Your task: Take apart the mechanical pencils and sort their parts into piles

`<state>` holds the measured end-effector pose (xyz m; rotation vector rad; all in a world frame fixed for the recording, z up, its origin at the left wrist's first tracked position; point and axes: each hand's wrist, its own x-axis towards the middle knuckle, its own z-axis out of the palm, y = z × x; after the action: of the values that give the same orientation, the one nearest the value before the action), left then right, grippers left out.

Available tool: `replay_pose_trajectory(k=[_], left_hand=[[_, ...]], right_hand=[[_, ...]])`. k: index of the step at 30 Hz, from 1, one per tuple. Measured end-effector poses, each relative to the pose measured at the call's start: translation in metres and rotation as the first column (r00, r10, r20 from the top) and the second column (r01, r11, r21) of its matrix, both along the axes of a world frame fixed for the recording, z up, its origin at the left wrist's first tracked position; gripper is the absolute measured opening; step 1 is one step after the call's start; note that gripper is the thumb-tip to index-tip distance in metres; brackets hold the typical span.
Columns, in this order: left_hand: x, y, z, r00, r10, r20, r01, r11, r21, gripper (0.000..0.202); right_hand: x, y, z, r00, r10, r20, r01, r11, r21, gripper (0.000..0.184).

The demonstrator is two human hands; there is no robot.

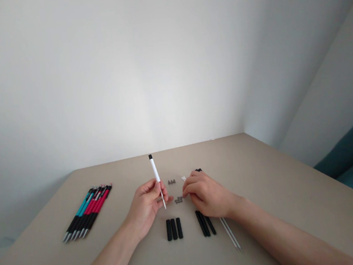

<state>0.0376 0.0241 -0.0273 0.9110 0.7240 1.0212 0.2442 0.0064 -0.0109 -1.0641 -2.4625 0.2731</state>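
My left hand (144, 206) pinches a partly built pen, its white barrel (154, 170) with a black end pointing up. A thin refill (163, 201) sticks out of the barrel and points down, its tip bare. My right hand (205, 192) is low over the table, fingers curled and pressed together beside several small metal springs (178, 200). Whatever its fingertips pinch, if anything, is hidden. Just behind the springs stand grey cone-shaped pen tips (171, 182). Nearer to me lie three black rubber grips (173, 229).
Black tubes (205, 223) and silvery refills (231, 234) lie partly beneath my right hand and forearm. Small white pieces (184, 178) show behind its fingers. At left is a row of teal and red pens (87, 212). A white wall (145, 69) borders the table's back edge.
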Motion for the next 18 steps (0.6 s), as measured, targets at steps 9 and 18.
replay_pose_trajectory(k=[9,18], left_hand=[[-0.0019,0.0002,0.0051,1.0,-0.016,-0.009,0.016,1.0,-0.026,0.017],[-0.0045,-0.001,0.0094,0.999,-0.036,-0.034,0.034,0.998,-0.049,0.017]], right_hand=[[-0.0019,-0.0023,0.0032,0.998,0.049,0.047,-0.048,0.999,-0.021,0.03],[-0.0051,-0.0036,0.0065,0.995,0.084,0.053,-0.083,0.996,-0.02,0.031]])
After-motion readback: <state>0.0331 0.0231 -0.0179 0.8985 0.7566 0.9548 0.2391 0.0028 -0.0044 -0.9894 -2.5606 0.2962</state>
